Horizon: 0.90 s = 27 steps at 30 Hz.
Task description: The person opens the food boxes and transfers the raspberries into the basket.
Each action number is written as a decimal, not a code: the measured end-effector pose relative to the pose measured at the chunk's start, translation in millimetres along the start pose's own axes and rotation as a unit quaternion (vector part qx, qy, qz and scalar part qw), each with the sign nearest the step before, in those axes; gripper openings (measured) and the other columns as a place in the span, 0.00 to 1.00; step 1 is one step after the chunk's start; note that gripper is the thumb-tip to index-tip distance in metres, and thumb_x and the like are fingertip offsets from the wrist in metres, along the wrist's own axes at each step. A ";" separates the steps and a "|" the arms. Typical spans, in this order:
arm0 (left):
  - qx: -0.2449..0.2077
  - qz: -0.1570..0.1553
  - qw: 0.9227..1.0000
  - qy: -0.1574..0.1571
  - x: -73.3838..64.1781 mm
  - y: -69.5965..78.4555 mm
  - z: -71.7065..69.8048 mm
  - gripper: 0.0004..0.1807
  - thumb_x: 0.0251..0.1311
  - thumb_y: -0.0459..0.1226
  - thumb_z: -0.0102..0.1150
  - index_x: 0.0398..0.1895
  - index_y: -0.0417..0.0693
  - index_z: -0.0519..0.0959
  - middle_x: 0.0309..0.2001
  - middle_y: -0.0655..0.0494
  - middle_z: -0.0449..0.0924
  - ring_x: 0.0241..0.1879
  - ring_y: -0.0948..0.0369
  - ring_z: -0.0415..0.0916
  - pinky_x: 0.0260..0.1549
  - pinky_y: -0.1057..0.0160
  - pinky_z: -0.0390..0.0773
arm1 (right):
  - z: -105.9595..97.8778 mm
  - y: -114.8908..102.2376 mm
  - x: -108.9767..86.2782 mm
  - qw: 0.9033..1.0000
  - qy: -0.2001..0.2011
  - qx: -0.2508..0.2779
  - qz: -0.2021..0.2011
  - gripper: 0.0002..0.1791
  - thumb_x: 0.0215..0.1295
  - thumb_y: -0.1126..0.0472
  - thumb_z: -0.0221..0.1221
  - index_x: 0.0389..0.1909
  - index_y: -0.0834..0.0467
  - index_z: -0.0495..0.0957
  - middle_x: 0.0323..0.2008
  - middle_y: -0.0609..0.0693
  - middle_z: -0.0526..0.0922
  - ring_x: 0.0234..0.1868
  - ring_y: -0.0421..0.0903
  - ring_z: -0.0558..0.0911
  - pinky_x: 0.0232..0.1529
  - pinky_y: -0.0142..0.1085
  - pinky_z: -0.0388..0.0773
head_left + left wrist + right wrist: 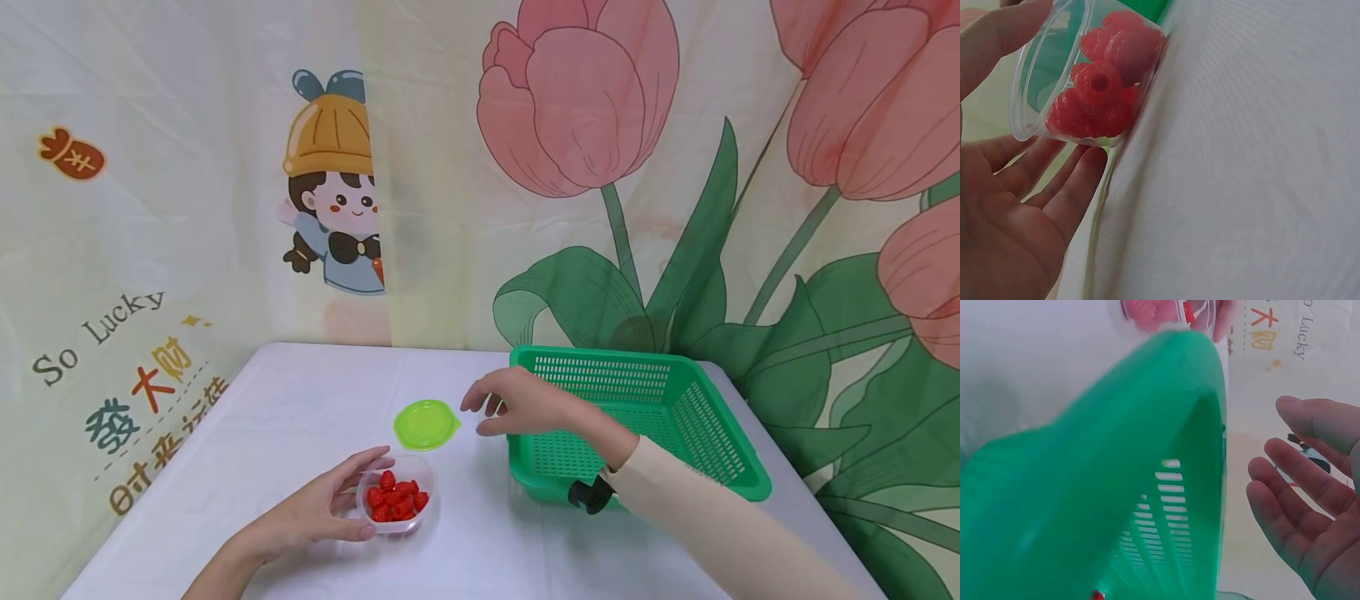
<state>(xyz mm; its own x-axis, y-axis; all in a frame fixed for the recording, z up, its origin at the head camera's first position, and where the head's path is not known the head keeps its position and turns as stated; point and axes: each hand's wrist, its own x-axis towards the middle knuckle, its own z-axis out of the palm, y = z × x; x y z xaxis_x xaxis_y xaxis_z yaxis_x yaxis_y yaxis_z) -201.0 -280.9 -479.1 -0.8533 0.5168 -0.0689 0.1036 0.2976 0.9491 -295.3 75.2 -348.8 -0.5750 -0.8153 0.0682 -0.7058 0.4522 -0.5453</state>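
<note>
A clear plastic container (397, 527) of red raspberries (390, 497) stands at the front middle of the white table. My left hand (322, 512) holds it from the left, thumb at the near side and fingers round the far side. In the left wrist view, raspberries (1099, 81) show through its wall and fingertips touch its side. My right hand (521, 402) hovers at the left rim of a green basket (630, 358), fingers loosely bent and nothing in them. The right wrist view shows the fingers (1291, 512) spread beside the basket wall (1147, 425).
A bright green lid (426, 425) lies flat on the table (322, 400) behind the container, left of the right hand. The right forearm crosses over the basket, hiding part of its inside. A small red thing (1097, 595) shows at the basket. A printed curtain (435, 167) hangs behind.
</note>
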 end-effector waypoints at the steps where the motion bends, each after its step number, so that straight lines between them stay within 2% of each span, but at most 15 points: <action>1: 0.001 0.003 1.000 -0.001 0.0 -0.1 0.1 0.52 0.62 0.37 0.75 0.85 0.58 0.55 0.82 0.47 0.59 0.81 0.39 0.52 0.63 0.78 0.67 | 2.6 -1.0 1.7 1.000 -0.003 0.000 0.000 0.16 0.69 0.64 0.71 0.56 0.56 0.86 0.51 0.47 0.88 0.47 0.45 0.87 0.52 0.40 0.86; 8: -0.001 -0.021 1.000 0.006 -0.3 -0.2 0.0 0.53 0.61 0.37 0.76 0.85 0.61 0.55 0.82 0.52 0.60 0.81 0.43 0.53 0.64 0.78 0.67 | 21.7 -9.2 14.4 1.000 -0.023 -0.006 -0.006 0.18 0.67 0.63 0.72 0.57 0.55 0.86 0.52 0.46 0.89 0.46 0.43 0.87 0.50 0.33 0.85; 12: -0.002 -0.020 1.000 0.004 -0.1 -0.9 -0.5 0.54 0.61 0.37 0.76 0.86 0.59 0.53 0.82 0.50 0.59 0.81 0.45 0.54 0.63 0.78 0.67 | 32.1 -12.9 21.6 0.999 -0.031 -0.005 -0.011 0.18 0.67 0.62 0.73 0.56 0.54 0.86 0.50 0.44 0.89 0.44 0.38 0.86 0.49 0.29 0.84; 14: -0.004 -0.018 1.000 0.002 -0.1 -1.1 -0.7 0.54 0.62 0.37 0.76 0.86 0.58 0.53 0.82 0.49 0.58 0.80 0.51 0.57 0.64 0.78 0.67 | 37.4 -14.1 25.0 0.999 -0.035 -0.004 -0.013 0.18 0.66 0.62 0.73 0.56 0.54 0.86 0.49 0.43 0.88 0.43 0.35 0.85 0.49 0.28 0.84; 16: -0.007 -0.016 1.000 -0.002 -0.2 -1.5 -0.8 0.54 0.62 0.36 0.75 0.86 0.58 0.52 0.83 0.48 0.57 0.78 0.62 0.61 0.64 0.78 0.68 | 42.5 -15.2 28.3 0.999 -0.040 -0.003 -0.017 0.17 0.66 0.62 0.73 0.56 0.54 0.86 0.48 0.43 0.88 0.42 0.34 0.84 0.48 0.27 0.83; 20: -0.010 -0.011 1.000 -0.007 -0.3 -2.0 -1.1 0.54 0.63 0.36 0.75 0.86 0.58 0.52 0.83 0.47 0.56 0.72 0.77 0.64 0.65 0.77 0.68 | 51.4 -18.7 33.7 0.998 -0.049 0.001 -0.028 0.17 0.67 0.63 0.73 0.55 0.56 0.86 0.48 0.46 0.89 0.42 0.34 0.85 0.48 0.27 0.83; 23: -0.007 -0.012 1.000 -0.005 -0.9 -2.0 -1.1 0.54 0.63 0.36 0.75 0.86 0.58 0.52 0.83 0.48 0.57 0.74 0.73 0.64 0.65 0.77 0.68 | 57.4 -21.9 37.3 0.998 -0.054 0.003 -0.036 0.17 0.66 0.63 0.73 0.55 0.55 0.87 0.47 0.46 0.89 0.43 0.35 0.85 0.48 0.28 0.84; 27: -0.005 -0.012 1.000 -0.001 -1.5 -1.7 -0.6 0.54 0.62 0.36 0.75 0.86 0.58 0.53 0.82 0.48 0.58 0.80 0.52 0.58 0.64 0.77 0.69 | 64.8 -26.3 41.2 0.997 -0.061 0.008 -0.037 0.17 0.66 0.64 0.74 0.55 0.55 0.87 0.46 0.44 0.89 0.45 0.38 0.86 0.48 0.29 0.84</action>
<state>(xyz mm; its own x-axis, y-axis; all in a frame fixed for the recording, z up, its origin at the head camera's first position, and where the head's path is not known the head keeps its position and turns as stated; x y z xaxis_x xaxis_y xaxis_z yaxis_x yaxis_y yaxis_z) -200.2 -282.7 -480.5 -0.8543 0.5114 -0.0929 0.0778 0.3025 0.9500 -273.6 6.2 -385.8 -0.4655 -0.8850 0.0067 -0.7375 0.3837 -0.5557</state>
